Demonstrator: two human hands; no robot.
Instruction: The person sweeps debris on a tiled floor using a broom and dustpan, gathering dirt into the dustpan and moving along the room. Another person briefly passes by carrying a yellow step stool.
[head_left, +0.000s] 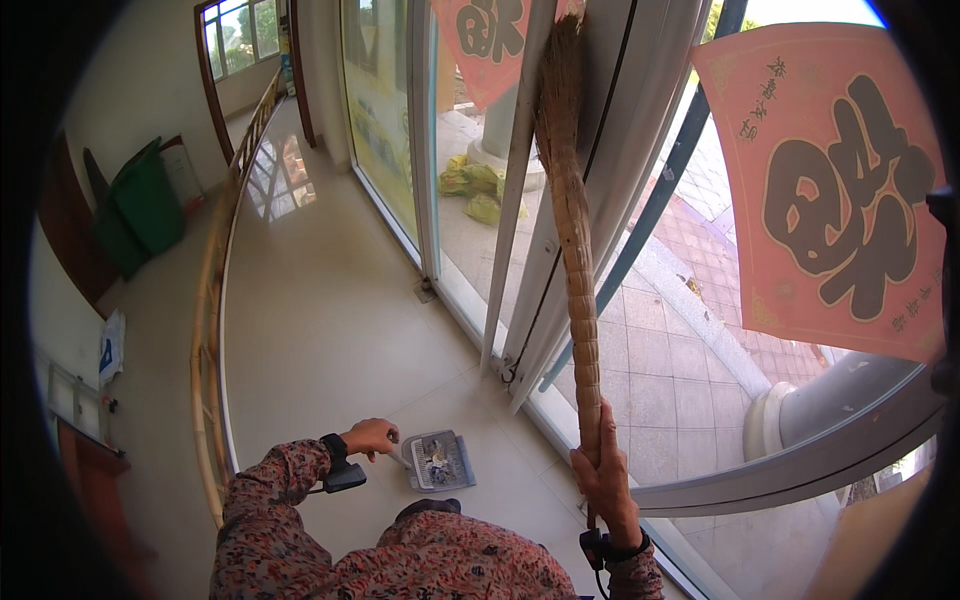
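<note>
My right hand (606, 480) grips the lower end of a bound straw broom (581, 300). Its bristle head points up and lies against or close in front of the metal door frame (611, 142); contact is hard to tell. To the left, my left hand (371, 438) is closed around the handle of a grey dustpan (466, 450). The pan is low over the tiled floor, and whether it touches is unclear. Dust and small litter (439, 461) lie inside it.
Glass doors with red paper decorations (840, 187) line the right side. A bamboo railing (206, 315) curves along the left. Beyond it stands a green bin (146, 206). Yellow-green plastic bags (476, 187) lie outside the glass.
</note>
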